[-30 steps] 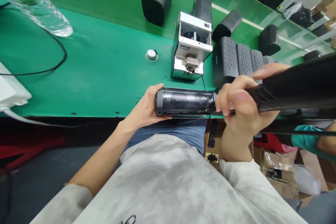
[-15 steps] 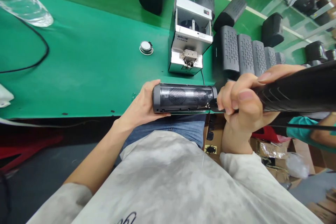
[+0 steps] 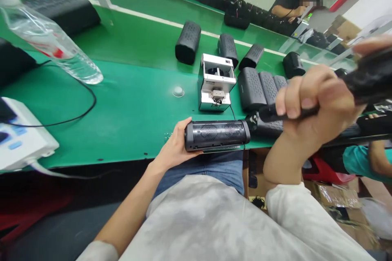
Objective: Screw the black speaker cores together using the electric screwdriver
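My left grip is closed around the left end of the cylindrical speaker, with fingers and thumb cupping it. The speaker lies on its side at the front edge of the green surface, just above my lap. My right grip is wrapped tightly around a black electric screwdriver, its slim tip right at the speaker's right end. Just beyond the speaker stands a silver screw feeder, with a row of dark speakers beside it. A small round metal part sits near the feeder. To my left are a clear plastic water bottle, a black cable and a white control box. Off to the right, a co-worker's teal sleeve shows.
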The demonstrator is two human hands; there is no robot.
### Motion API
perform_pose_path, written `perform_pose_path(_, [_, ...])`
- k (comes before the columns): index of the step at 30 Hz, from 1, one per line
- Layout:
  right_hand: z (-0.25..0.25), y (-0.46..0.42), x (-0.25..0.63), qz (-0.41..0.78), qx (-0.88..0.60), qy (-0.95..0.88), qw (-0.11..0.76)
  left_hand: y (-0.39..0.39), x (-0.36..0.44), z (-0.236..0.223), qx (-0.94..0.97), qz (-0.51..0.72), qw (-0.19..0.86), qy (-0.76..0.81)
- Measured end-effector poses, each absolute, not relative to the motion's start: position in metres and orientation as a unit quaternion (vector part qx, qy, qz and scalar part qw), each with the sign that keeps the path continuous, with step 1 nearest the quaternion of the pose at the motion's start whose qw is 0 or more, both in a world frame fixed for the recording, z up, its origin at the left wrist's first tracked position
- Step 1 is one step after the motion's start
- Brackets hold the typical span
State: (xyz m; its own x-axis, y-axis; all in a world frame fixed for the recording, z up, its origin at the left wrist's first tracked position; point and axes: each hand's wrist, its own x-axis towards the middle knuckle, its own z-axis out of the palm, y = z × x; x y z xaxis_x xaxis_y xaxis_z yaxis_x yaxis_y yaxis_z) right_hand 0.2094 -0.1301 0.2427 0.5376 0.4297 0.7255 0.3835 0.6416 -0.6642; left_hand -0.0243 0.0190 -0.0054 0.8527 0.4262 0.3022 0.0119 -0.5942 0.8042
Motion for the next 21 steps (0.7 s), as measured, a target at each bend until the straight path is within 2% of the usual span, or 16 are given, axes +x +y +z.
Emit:
perform_pose_path(3, [0.246, -0.087, 0.224, -0.069, -0.386, -0.487, 0.780, 0.018, -0.025, -0.001, 0.858, 0.233, 0.438, 0.135])
perform_pose_path(9, [0.214, -0.018, 0.256, -0.081, -0.443, -0.517, 0.728, 0.018, -0.026, -0.001, 0.857, 0.228, 0.443, 0.135])
perform_pose_path(16, [0.196, 0.000, 0.269, -0.091, -0.478, -0.518, 0.704, 0.018, -0.026, -0.001, 0.857, 0.227, 0.442, 0.139])
perform_pose_path(21, [0.197, -0.003, 0.273, -0.045, -0.487, -0.522, 0.699, 0.018, -0.027, 0.000, 0.858, 0.225, 0.441, 0.136])
